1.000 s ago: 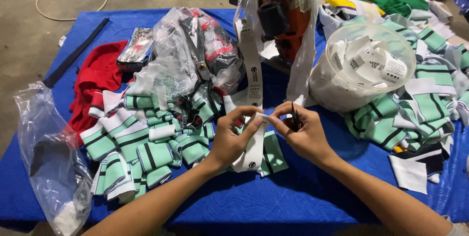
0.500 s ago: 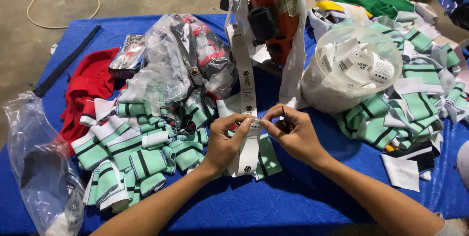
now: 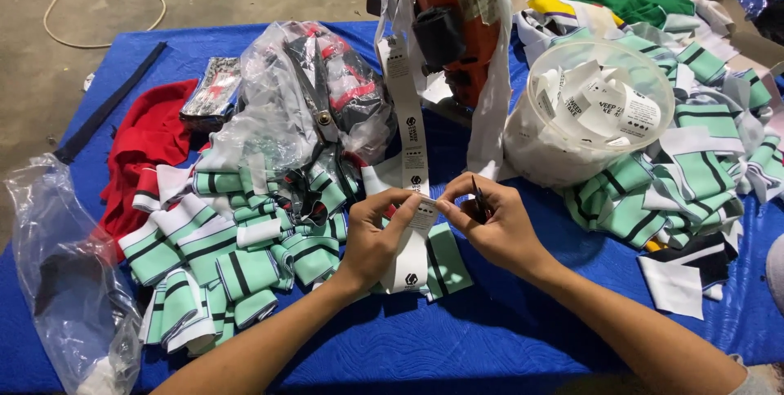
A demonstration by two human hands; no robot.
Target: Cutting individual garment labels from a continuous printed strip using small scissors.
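Observation:
My left hand (image 3: 374, 236) and my right hand (image 3: 490, 223) meet at the middle of the blue table (image 3: 457, 338), both pinching a long white label tape (image 3: 408, 129) that hangs down from the orange machine (image 3: 453, 11). The tape's lower end (image 3: 411, 268) lies under my left palm. A small dark tool (image 3: 480, 199) sits between the fingers of my right hand, close to the tape. A green, white and black striped knit piece (image 3: 447, 260) lies just below my hands.
A heap of striped knit pieces (image 3: 220, 256) lies left; more (image 3: 694, 174) lie right. A clear tub of cut white labels (image 3: 592, 109) stands back right. Clear plastic bags (image 3: 302, 93) (image 3: 65, 281), large scissors (image 3: 318, 117) and red cloth (image 3: 147, 150) lie left.
My hands have stayed together on the tape, with the fingers shifting slightly along it. The view has tilted a little; the piles and tub are unmoved.

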